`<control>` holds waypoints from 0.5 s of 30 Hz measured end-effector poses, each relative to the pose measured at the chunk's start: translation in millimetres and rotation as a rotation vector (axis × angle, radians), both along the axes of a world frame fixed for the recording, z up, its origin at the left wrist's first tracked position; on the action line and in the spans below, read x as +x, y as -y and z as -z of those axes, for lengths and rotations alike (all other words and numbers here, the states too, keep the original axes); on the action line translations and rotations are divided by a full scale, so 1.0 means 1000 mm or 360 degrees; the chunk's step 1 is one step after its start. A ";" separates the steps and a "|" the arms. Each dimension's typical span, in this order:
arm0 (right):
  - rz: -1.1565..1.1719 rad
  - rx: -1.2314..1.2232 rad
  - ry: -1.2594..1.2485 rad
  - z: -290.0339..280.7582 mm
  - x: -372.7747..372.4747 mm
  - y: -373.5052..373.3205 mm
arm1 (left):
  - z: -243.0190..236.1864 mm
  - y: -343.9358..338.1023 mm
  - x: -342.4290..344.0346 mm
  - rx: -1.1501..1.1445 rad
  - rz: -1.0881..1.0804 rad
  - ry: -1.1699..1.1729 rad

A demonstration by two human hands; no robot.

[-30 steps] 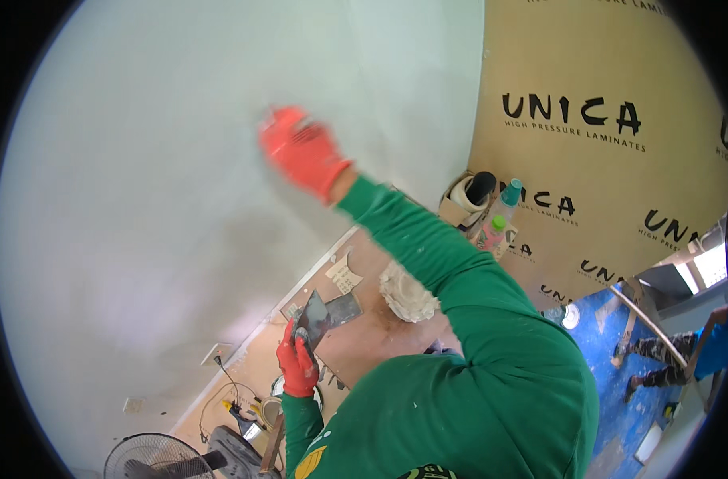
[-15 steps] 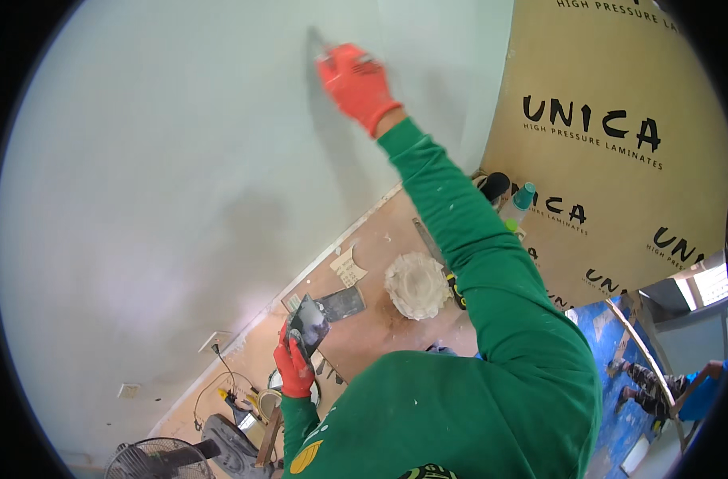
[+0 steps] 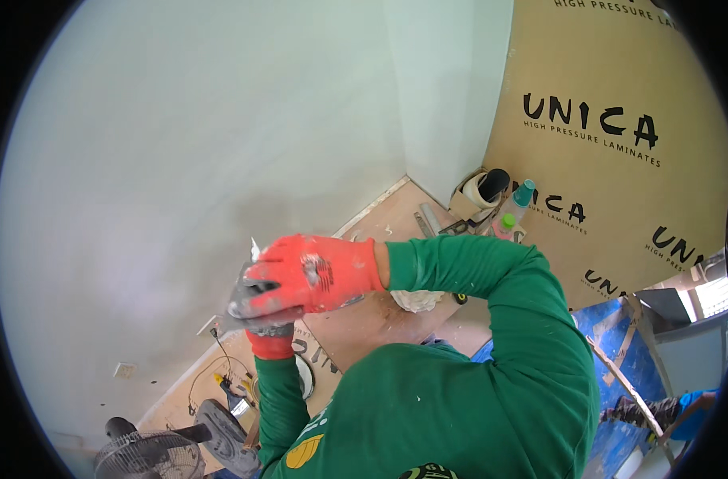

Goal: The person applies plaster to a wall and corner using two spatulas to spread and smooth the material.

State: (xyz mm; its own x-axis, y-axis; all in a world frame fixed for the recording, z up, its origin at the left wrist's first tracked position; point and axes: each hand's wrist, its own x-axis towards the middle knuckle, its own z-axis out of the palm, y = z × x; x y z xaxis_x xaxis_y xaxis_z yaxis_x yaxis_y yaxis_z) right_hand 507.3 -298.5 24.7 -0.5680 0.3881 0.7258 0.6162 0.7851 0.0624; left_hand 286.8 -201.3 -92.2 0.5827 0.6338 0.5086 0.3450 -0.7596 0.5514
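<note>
My right hand (image 3: 324,271), in a red glove with grey fingers, is closed in front of my left hand. Its fingers curl round a tool that they mostly cover; it looks like a putty knife. Partly behind it, my left hand (image 3: 273,343), gloved the same way, grips a dark flat plate (image 3: 238,310). A bit of white filler (image 3: 254,251) sticks up beyond the right fingers. Both hands are in front of the pale wall (image 3: 180,144), apart from it. Which edge belongs to which tool is hard to tell.
Below is a brown work surface (image 3: 380,331) with a whitish crumpled bowl (image 3: 418,300), partly hidden. A bottle with a teal cap (image 3: 523,193) stands by the brown panel (image 3: 603,64). At lower left are a fan (image 3: 152,455) and a cable (image 3: 220,355). Another person (image 3: 687,415) is at lower right.
My right hand has come down from high on the wall, to the left, and meets my left hand. The left hand has moved slightly left, with the plate tilted differently.
</note>
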 end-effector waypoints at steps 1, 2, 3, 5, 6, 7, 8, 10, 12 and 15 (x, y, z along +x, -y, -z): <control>0.0111 -0.0034 0.0080 0.003 0.009 0.006 | -0.023 0.005 0.003 0.0170 0.0011 -0.0144; 0.0198 -0.0063 0.0155 0.004 0.016 0.008 | -0.025 0.012 0.004 -0.0218 -0.0030 0.0197; 0.0283 -0.0093 0.0230 0.008 0.025 0.008 | -0.026 0.018 0.006 -0.0595 -0.0035 0.0677; 0.0546 -0.0244 0.0324 0.035 0.066 -0.005 | -0.030 0.010 0.010 -0.1441 0.0123 0.1519; 0.0711 -0.0398 0.0342 0.044 0.084 -0.012 | -0.034 0.005 0.001 -0.1999 0.0241 0.1840; 0.0866 -0.0560 0.0360 0.053 0.104 -0.023 | -0.040 0.009 0.001 -0.1810 0.0013 0.1913; 0.1612 0.0363 0.1302 0.068 0.145 -0.041 | -0.046 0.011 0.010 -0.1648 -0.0189 0.1948; 0.1869 0.0288 0.0165 0.052 0.192 -0.049 | -0.048 0.006 0.005 -0.1913 0.0031 0.2081; 0.2057 0.0323 -0.0370 0.042 0.243 -0.060 | -0.058 0.021 0.023 -0.1900 0.0049 0.1996; 0.2148 -0.0108 -0.0854 0.003 0.264 -0.076 | -0.055 0.019 0.017 -0.1972 0.0186 0.1865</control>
State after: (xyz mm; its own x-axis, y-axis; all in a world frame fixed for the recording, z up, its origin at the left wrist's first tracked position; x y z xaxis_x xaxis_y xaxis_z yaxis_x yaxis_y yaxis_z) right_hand 771.3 -222.4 21.4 0.5783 0.4383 0.6881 0.8102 -0.4075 -0.4214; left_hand 304.1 -220.0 -36.7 0.3526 0.9338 -0.0605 -0.6658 0.2958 0.6850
